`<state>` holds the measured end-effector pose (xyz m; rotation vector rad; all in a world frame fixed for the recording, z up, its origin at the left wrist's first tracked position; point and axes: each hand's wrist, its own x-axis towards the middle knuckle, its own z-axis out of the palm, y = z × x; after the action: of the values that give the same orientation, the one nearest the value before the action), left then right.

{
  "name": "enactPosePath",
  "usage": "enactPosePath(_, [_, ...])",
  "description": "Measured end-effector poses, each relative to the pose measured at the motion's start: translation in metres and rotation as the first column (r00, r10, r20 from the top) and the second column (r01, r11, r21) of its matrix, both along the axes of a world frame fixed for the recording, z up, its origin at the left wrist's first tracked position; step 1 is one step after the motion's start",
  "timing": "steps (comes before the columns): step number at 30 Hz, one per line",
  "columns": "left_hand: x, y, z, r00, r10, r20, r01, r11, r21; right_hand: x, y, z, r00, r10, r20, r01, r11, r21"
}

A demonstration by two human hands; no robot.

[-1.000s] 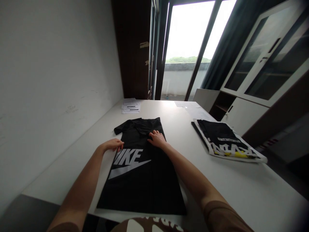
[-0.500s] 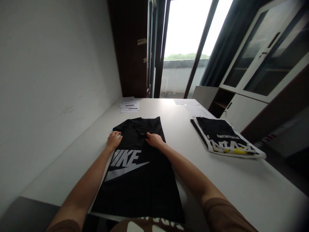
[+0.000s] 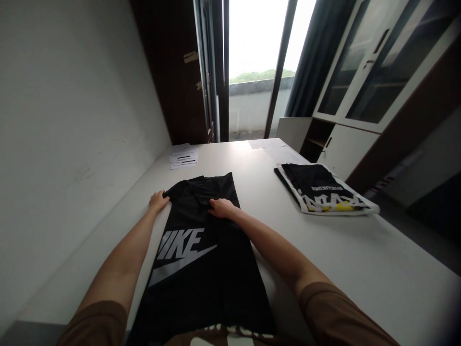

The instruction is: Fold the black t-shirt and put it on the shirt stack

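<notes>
A black T-shirt (image 3: 230, 269) with grey NIKE lettering and a swoosh lies lengthwise on the white table, its sides folded in. Its lower end runs under my body at the bottom of the view. My left hand (image 3: 158, 202) is closed on the far left corner of the fabric, by the shoulder. Below the collar, my right hand (image 3: 222, 208) has its fingers closed on the folded layer. The cloth between the hands is slightly wrinkled.
Folded black and white garments (image 3: 324, 190) are stacked on the right of the table (image 3: 309, 259). Papers (image 3: 183, 156) lie at the far left, and more sheets (image 3: 275, 150) at the far edge. A wall (image 3: 72, 144) borders the left side.
My left hand has shifted outward to the left and now holds the shirt's corner. My right hand stays on the folded layer. The view has turned slightly right.
</notes>
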<state>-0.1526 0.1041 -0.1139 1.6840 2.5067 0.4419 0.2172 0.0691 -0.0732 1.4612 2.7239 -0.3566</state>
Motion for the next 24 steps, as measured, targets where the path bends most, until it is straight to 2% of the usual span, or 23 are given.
enactPosePath(5, [-0.003, 0.025, 0.016, 0.999, 0.011, 0.045, -0.007, 0.998, -0.070, 0.000, 0.003, 0.001, 1.000, -0.027, 0.002, 0.027, 0.999, -0.026])
enactPosePath(9, [-0.007, 0.027, 0.021, 0.996, 0.069, 0.048, -0.064, 0.994, -0.090, -0.002, 0.002, -0.003, 0.997, -0.073, -0.002, 0.073, 0.997, 0.012])
enactPosePath(13, [-0.005, 0.028, 0.020, 0.996, 0.070, 0.049, -0.065, 0.994, -0.093, -0.002, 0.001, -0.007, 0.990, -0.132, -0.038, 0.135, 0.988, 0.073])
enactPosePath(16, [-0.002, 0.028, 0.018, 0.993, 0.108, 0.054, -0.103, 0.992, -0.079, 0.002, 0.003, -0.009, 0.983, -0.159, -0.089, 0.167, 0.981, 0.097])
enactPosePath(19, [0.001, 0.031, 0.020, 0.984, 0.155, 0.091, -0.150, 0.987, -0.051, 0.006, 0.006, -0.011, 0.981, -0.127, -0.148, 0.144, 0.984, 0.107])
enactPosePath(24, [0.012, 0.045, 0.039, 0.966, 0.158, 0.206, -0.170, 0.984, 0.045, 0.010, 0.010, -0.016, 0.979, -0.084, -0.186, 0.109, 0.986, 0.128])
